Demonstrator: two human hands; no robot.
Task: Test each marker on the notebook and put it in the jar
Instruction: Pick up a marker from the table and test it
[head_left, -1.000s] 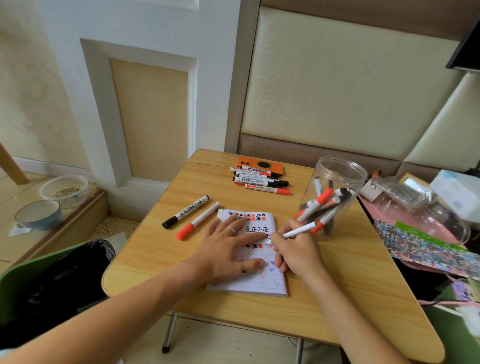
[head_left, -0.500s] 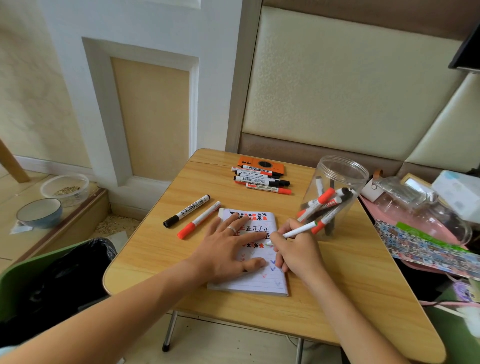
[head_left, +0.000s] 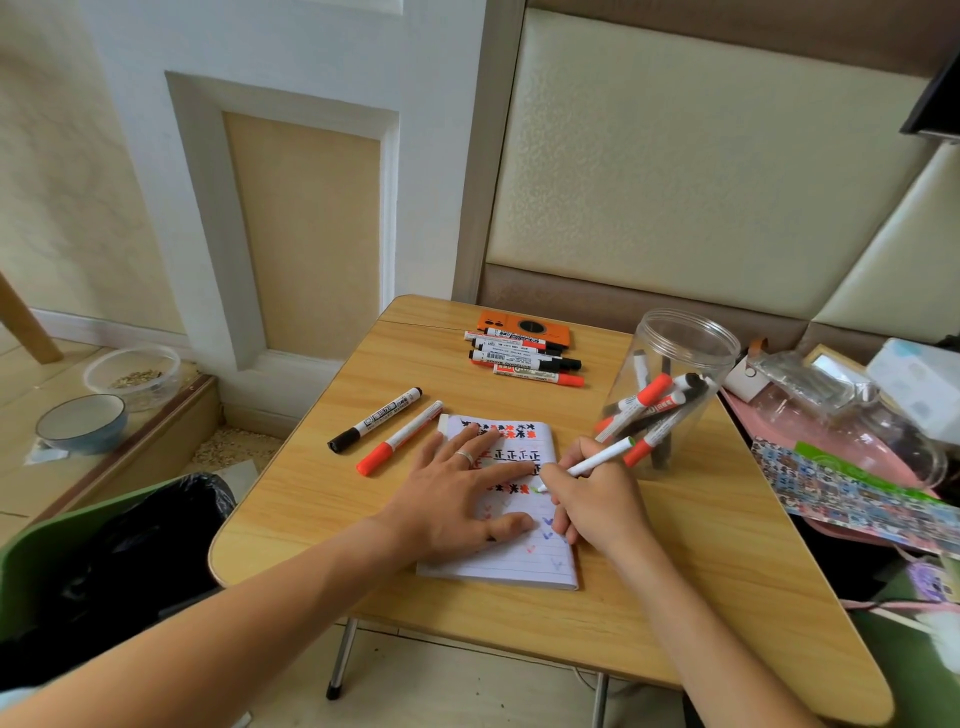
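Observation:
A lined notebook (head_left: 511, 564) with red, black and blue test marks lies in the middle of the wooden table (head_left: 727, 597). My left hand (head_left: 457, 499) rests flat on its page, fingers spread. My right hand (head_left: 597, 499) grips a white marker with a green end (head_left: 602, 458), its tip touching the page. A clear plastic jar (head_left: 680, 348) with several markers inside stands just right of the notebook. A black-capped marker (head_left: 376, 420) and a red-capped marker (head_left: 400, 439) lie left of the notebook. Several more markers (head_left: 524, 358) are piled at the table's far edge.
An orange phone (head_left: 524, 326) lies behind the marker pile. Clutter with a patterned sheet (head_left: 852, 493) and clear bottles crowds the right side. A green bin with a black bag (head_left: 104, 561) stands at the left. Two bowls (head_left: 83, 421) sit on the floor ledge.
The marker tip has shifted slightly on the page while my right hand stays in place. My left hand has not moved.

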